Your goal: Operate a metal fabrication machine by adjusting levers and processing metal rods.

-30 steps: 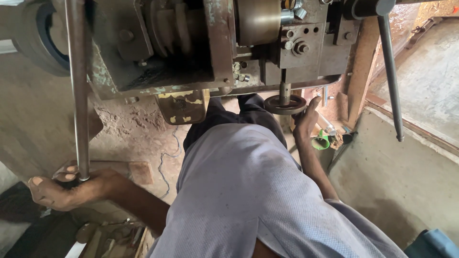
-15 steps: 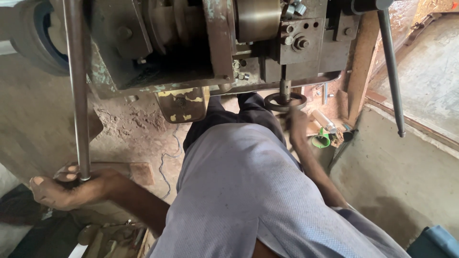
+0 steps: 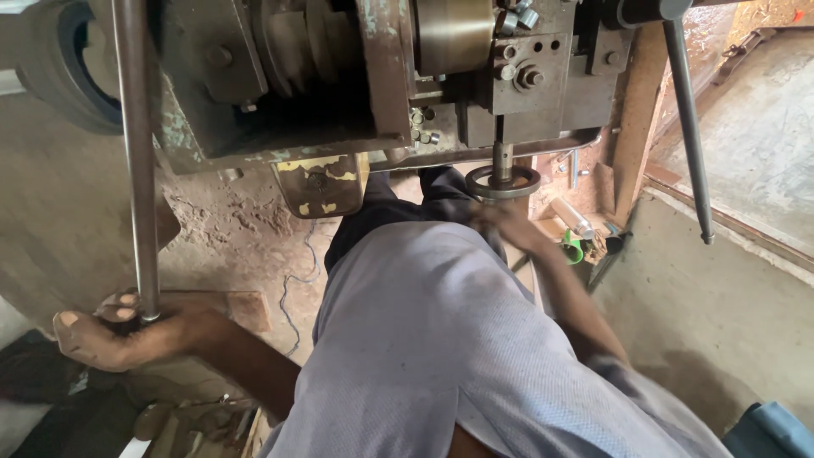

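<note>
1. The left hand (image 3: 119, 331) stays clamped around the bottom of the long grey steel bar (image 3: 136, 161), unchanged.
2. The right hand (image 3: 504, 222) has dropped just below the small round dark metal handwheel (image 3: 503, 181); blurred, so its grip cannot be told.

Left hand (image 3: 127, 331) clenched, fingers curled; right hand (image 3: 504, 222) blurred, extended.

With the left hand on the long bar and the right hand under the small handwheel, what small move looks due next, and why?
Probably closing the right hand on the handwheel rim. That hand is blurred just below the wheel, and a grip on it cannot be told. The left hand is wrapped around the lower end of the steel bar, so the machine's lever side looks held.
</note>
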